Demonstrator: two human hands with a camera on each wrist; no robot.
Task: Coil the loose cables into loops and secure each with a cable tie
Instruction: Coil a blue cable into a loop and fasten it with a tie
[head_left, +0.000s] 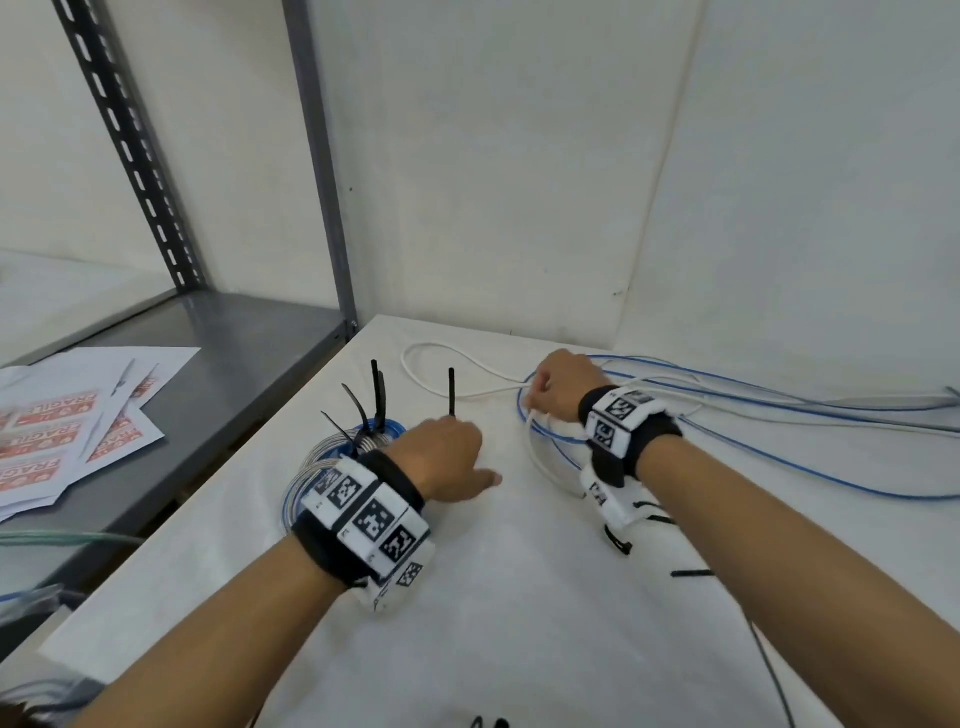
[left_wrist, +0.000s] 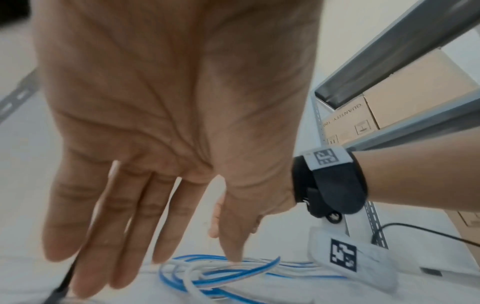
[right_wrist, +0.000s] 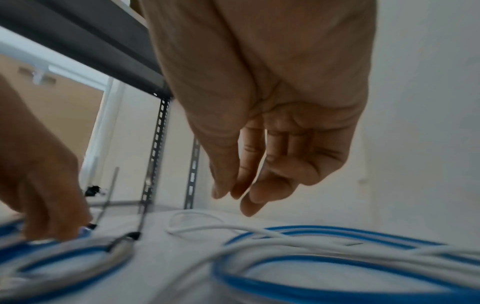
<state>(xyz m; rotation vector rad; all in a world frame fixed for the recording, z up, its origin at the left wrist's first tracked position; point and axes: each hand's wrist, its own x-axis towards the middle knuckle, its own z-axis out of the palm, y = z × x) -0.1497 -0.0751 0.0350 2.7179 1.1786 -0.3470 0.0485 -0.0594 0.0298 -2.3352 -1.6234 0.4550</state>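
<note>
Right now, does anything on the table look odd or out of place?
Yes. The black cable ties on the coiled blue and grey cable bundle stick up untrimmed, and the loose blue and white cables beside the right hand lie tangled together.

Glossy plastic blue cable (head_left: 779, 470) on matt white table (head_left: 493, 597) (grey metal shelf (head_left: 208, 353) beside)

Lighting even, soft, diffuse; weak shadows on the white table (head_left: 519, 597). Head view sharp centre, wide-angle bending at edges. Both wrist views soft: motion blur, strong fisheye stretch, lower-frame blue cables (right_wrist: 324, 265) out of focus.
</note>
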